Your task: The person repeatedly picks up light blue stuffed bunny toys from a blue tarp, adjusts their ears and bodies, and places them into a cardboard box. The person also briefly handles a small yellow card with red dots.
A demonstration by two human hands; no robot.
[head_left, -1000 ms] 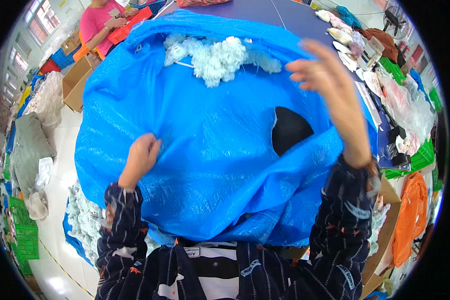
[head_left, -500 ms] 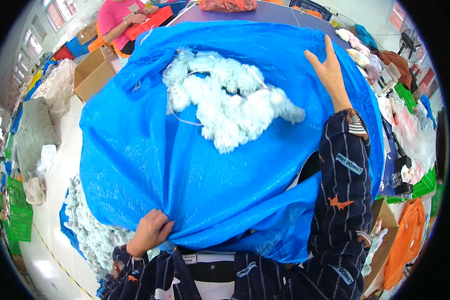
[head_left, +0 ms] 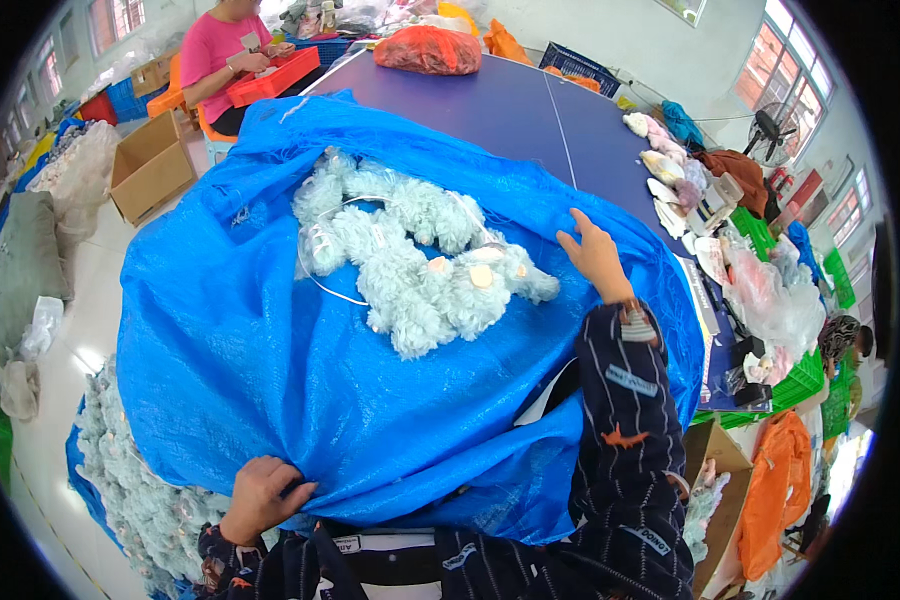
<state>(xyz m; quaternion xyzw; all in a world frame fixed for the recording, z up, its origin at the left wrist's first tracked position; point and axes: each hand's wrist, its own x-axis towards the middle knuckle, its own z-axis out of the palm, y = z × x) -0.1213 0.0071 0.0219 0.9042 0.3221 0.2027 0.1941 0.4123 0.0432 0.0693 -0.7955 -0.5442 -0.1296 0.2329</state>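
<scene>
We've got the big blue woven plastic tarp (head_left: 270, 350) spread over the dark blue table (head_left: 500, 105), pale fluffy plush pieces (head_left: 420, 265) piled on top. Left hand (head_left: 262, 497) clenches the tarp's near edge; right hand (head_left: 595, 255) lies open, flat on it.

a: any packages over there?
b: an open brown cardboard box (head_left: 150, 165) on the floor at far left, and another brown cardboard carton (head_left: 715, 470) low on the right.
a: labels?
b: small white patches (head_left: 632, 380) on the dark striped sleeve; a white strip (head_left: 698, 300) at the bench edge.
</scene>
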